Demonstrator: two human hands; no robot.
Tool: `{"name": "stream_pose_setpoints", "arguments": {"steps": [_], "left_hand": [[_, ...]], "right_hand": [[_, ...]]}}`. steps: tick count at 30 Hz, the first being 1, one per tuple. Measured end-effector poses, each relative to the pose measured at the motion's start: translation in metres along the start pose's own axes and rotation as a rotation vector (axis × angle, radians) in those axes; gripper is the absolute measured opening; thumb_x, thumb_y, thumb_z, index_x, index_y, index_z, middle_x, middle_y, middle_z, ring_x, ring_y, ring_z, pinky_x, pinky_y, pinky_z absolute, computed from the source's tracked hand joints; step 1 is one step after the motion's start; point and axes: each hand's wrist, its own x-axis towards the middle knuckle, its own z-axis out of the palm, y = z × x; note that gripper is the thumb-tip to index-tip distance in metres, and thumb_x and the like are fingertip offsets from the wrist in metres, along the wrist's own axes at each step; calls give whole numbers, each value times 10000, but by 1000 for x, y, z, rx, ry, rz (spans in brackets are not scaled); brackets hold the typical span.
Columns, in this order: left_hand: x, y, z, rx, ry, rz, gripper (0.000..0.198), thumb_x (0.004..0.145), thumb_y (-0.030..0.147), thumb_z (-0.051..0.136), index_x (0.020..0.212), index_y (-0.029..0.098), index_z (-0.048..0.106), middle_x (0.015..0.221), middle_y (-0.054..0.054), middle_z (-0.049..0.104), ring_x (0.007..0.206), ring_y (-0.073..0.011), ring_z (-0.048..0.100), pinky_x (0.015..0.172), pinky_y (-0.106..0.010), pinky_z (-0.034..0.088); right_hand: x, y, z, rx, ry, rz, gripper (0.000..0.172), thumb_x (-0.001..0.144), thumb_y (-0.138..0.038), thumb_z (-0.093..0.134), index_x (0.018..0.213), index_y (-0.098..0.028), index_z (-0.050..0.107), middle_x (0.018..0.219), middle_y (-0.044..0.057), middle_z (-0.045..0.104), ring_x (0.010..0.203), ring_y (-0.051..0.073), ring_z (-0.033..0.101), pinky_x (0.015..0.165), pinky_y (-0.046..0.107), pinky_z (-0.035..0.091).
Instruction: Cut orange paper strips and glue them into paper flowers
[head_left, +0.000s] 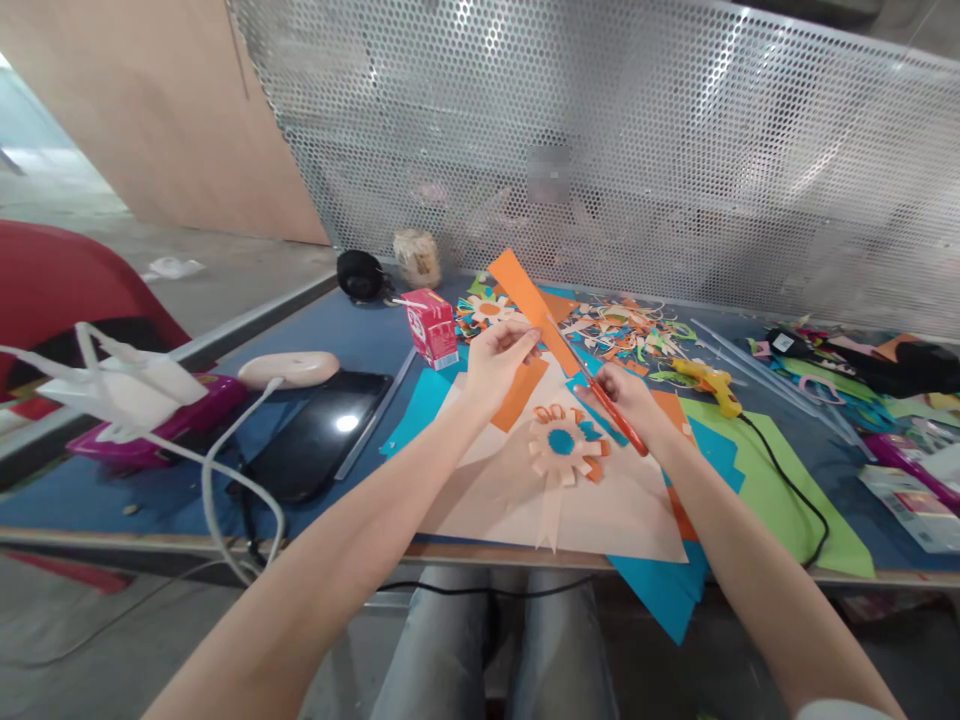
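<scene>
Between finger and thumb, my left hand (501,362) pinches an orange paper strip (525,292) held above the table. My right hand (630,402) is closed on red-handled scissors (616,408), whose blades lie against the strip; I cannot tell how far apart they are. Below my hands, a peach paper flower (561,447) with a blue centre and a notched tail rests on a peach sheet (480,500). Another paper flower (489,308) with an orange centre lies behind my left hand.
Paper scraps (637,330) are heaped at the back, before a perforated metal panel (600,120). At right is a yellow glue gun (709,383) with a black cord. A pink drink carton (432,328), a black phone (319,435) and a power strip (157,420) stand or lie on the left.
</scene>
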Motion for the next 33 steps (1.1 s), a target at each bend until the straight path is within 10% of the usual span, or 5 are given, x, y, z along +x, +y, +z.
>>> {"name": "stream_pose_setpoints", "arguments": {"steps": [33], "left_hand": [[1,1,-2,131,-10,86,105,703,238,630,658,151,591,582,14,602,483,-59,540,465,-175,404]], "right_hand": [[-3,-9,-2,-68,9,-44,434,677,-610,512,621,-220,330,549,-56,324,511,90,290,482,237,263]]}}
